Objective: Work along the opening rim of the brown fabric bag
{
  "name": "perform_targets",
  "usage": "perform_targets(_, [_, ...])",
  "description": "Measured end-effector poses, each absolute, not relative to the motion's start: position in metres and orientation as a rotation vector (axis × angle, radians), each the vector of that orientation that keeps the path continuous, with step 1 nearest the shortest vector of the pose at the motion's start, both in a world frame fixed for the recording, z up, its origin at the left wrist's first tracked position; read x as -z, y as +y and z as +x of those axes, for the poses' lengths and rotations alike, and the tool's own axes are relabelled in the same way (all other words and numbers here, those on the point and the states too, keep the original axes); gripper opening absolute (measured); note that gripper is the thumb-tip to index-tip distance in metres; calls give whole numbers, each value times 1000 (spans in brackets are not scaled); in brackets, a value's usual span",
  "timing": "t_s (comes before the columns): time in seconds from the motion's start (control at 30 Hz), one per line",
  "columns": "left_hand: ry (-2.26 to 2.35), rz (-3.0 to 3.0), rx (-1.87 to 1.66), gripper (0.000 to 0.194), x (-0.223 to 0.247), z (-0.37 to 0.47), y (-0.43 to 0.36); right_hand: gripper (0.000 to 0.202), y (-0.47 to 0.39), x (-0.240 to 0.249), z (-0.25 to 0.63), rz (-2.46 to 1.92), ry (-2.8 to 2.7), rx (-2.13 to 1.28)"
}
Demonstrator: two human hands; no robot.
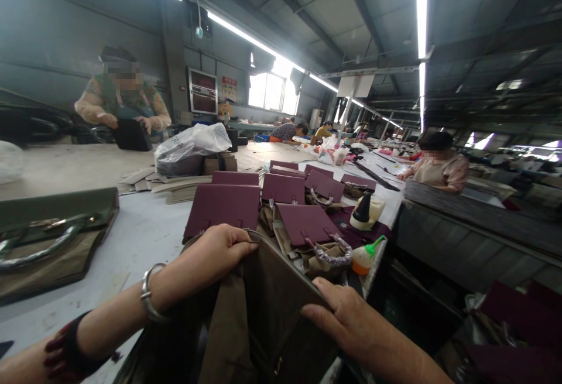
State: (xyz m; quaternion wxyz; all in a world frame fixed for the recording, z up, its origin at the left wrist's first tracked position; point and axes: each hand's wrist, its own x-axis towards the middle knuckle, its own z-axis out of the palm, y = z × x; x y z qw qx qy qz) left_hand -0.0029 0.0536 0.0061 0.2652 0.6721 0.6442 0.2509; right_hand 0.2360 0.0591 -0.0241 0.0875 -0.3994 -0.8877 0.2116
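An olive-brown handbag (272, 308) stands in front of me with its inside showing. My left hand (222, 249) pinches its upper edge, thumb against the lining. On the right, my right hand (340, 314) grips the bag's other edge between thumb and fingers. Just beyond the bag lie several maroon handbags, the nearest a maroon bag (307, 223) with a plastic-wrapped handle (331, 252). A green handbag (57, 237) with a wrapped handle lies flat at the left. The lower part of the bag I hold is dark and partly out of view.
A squeeze bottle with a green nozzle (367, 253) and a container with a black cone top (363, 211) stand near the table's right edge. Behind are a plastic-wrapped bundle (193, 147) and cardboard pieces (184, 185). Co-workers sit at left and right. More maroon bags (518, 325) lie lower right.
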Motion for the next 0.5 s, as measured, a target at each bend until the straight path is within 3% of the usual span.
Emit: perform_targets(0.5, [1751, 1815, -667, 30, -2, -4, 56, 25, 58, 24, 234, -1204, -2654, -550])
